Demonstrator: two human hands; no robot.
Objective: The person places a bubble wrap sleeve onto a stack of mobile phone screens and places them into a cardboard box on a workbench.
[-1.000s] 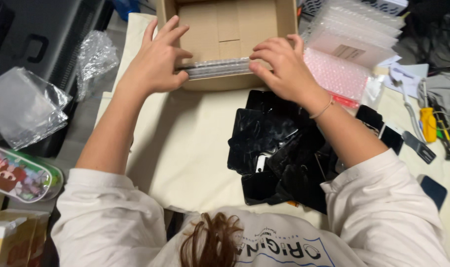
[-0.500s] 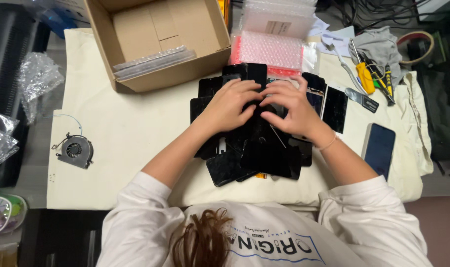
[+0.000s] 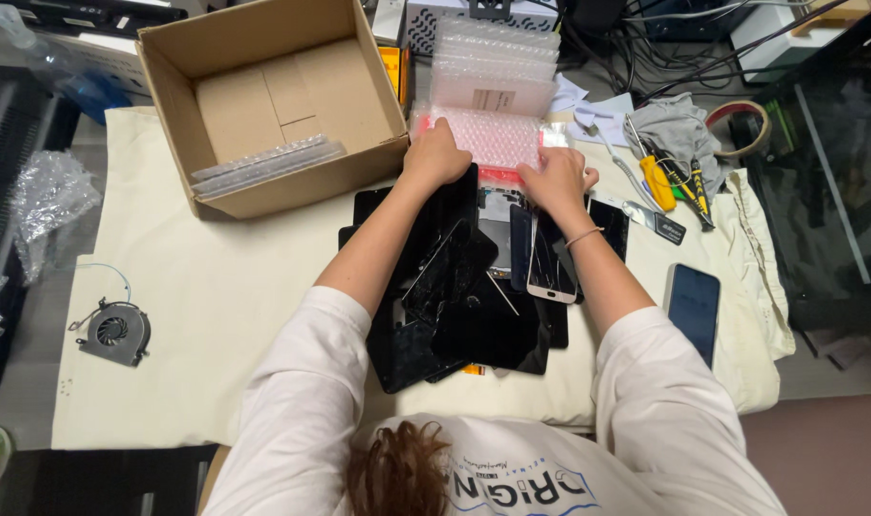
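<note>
The arms cover part of the pile of dark screens (image 3: 474, 306) — its full count stays hidden. The fingertips of the left hand (image 3: 437, 158) and right hand (image 3: 555, 180) are tucked out of sight.

Brown cardboard box (image 3: 263, 96) top-left; black screens (image 3: 455, 296) ctr.
</note>
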